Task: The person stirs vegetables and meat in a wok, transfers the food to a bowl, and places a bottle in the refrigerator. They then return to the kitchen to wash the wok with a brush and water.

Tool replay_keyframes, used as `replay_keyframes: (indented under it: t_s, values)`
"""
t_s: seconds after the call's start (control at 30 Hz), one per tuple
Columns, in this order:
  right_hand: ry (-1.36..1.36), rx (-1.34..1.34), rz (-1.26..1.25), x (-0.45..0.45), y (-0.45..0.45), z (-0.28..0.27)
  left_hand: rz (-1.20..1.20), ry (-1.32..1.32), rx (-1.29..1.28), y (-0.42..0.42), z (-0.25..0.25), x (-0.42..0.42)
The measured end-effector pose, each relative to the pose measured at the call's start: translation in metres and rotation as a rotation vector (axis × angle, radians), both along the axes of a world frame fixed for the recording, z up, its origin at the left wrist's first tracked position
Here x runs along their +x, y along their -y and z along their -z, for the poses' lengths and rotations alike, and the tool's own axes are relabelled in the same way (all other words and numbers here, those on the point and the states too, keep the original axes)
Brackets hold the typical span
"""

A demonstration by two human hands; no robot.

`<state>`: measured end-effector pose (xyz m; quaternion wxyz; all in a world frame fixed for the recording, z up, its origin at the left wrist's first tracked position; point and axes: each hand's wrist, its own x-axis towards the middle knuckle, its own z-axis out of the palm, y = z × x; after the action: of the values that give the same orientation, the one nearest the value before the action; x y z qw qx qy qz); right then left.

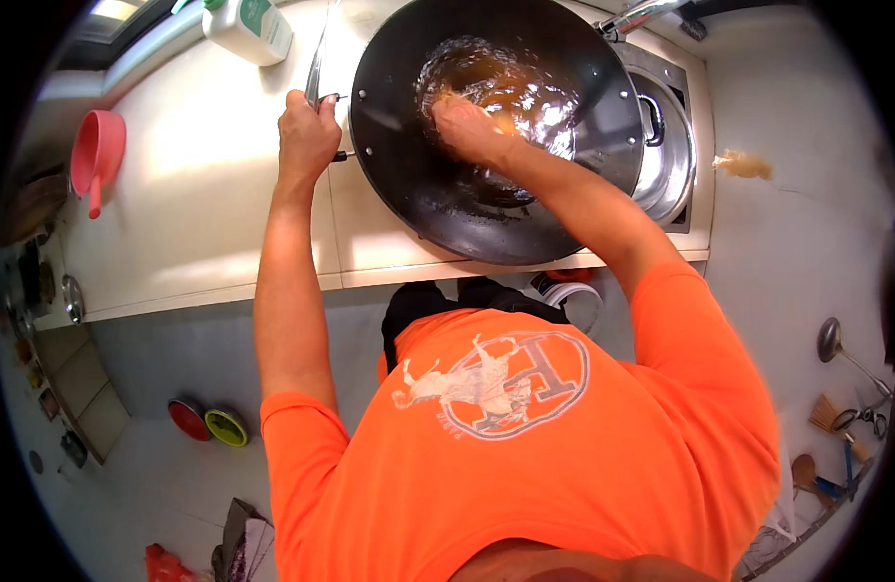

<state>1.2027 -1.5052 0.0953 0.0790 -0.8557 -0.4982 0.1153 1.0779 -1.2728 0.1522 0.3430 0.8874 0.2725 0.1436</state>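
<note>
A large black wok with brownish, rippling water in it rests over the sink area at the counter's edge. My left hand is closed around the wok's left loop handle. A long, shiny metal piece shows just beyond that hand; its kind is unclear. My right hand reaches into the wok, fingers curled at the water. Its fingertips are blurred and partly hidden, so whether they hold something is unclear. The right loop handle sits free, above a stainless steel basin.
A chrome faucet extends over the wok's far right. On the counter stand a white bottle and a pink dipper. A white bucket is below the counter. A ladle and scissors are at right.
</note>
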Motion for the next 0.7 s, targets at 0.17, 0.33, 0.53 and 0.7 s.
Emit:
replay_keyframes:
  t_s: [0.17, 0.33, 0.53, 0.7]
  values:
    - [0.083, 0.213, 0.365, 0.03, -0.043, 0.02, 0.019, 0.03, 0.031, -0.002, 0.008, -0.008]
    - [-0.121, 0.259, 0.346, -0.009, -0.048, 0.021, 0.013, -0.001, 0.019, 0.0, 0.001, 0.0]
    - [-0.33, 0.074, 0.182, -0.055, 0.017, 0.011, 0.014, -0.026, 0.022, 0.0, -0.002, 0.003]
    - [-0.265, -0.169, 0.159, -0.053, 0.095, -0.032, -0.014, -0.01, -0.005, 0.001, 0.0, 0.0]
